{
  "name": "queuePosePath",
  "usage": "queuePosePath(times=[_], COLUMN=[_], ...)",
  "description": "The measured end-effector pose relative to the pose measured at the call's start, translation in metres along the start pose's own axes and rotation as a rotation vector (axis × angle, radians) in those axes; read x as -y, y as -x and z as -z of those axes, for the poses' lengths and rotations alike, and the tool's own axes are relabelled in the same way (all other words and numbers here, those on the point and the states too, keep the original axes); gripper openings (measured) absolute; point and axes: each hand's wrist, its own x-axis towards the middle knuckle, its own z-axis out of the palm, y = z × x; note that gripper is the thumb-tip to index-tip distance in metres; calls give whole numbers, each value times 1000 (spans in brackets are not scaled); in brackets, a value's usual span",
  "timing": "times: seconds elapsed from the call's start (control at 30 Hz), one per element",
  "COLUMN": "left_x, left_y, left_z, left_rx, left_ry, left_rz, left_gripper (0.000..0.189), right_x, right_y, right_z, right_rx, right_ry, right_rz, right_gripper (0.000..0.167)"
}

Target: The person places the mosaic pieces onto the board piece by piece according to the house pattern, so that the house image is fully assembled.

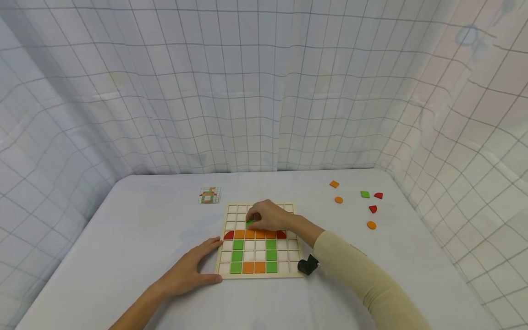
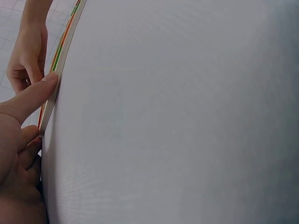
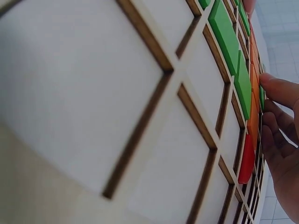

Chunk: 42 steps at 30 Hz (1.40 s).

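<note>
A wooden grid board (image 1: pixel 290 256) lies on the table with green, orange and red tiles set in its cells. My right hand (image 1: pixel 270 216) is over the upper middle of the board, pinching a green square tile (image 1: pixel 250 224) just above the orange row (image 1: pixel 250 234). In the right wrist view its thumb and fingers (image 3: pixel 282 91) meet at this green tile (image 3: pixel 262 97), partly hidden. With thumb and fingertips, my left hand (image 1: pixel 187 270) touches the board's left edge, its fingers extended. The left wrist view shows the thumb (image 2: pixel 39 91) against the board's side (image 2: pixel 58 77).
A small pattern card (image 1: pixel 209 195) lies beyond the board at the left. Loose tiles are scattered at the right, among them an orange circle (image 1: pixel 371 225), a green square (image 1: pixel 365 194) and a red quarter piece (image 1: pixel 373 209). A black device (image 1: pixel 308 264) is beneath my right wrist.
</note>
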Motion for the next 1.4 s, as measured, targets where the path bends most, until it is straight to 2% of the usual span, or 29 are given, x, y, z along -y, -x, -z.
queuePosePath(times=[0.2, 0.43, 0.57, 0.83, 1.4], left_x=[1, 0, -1, 0, -1], left_y=[-1, -2, -2, -1, 0], left_z=[-2, -2, -1, -1, -1], left_rx=[3, 4, 2, 9, 10], left_ry=[4, 0, -2, 16, 21], left_rz=[15, 29, 22, 18, 18], left_gripper=[95, 95, 94, 94, 94], right_x=[0, -3, -8, -25, -61], right_y=[6, 22, 37, 73, 135], right_z=[9, 40, 59, 92, 139], right_rx=[-7, -49, -76, -140, -240], right_ry=[3, 31, 35, 35, 78], right_rz=[-34, -41, -53, -142, -317], right_gripper=[18, 20, 23, 28, 32])
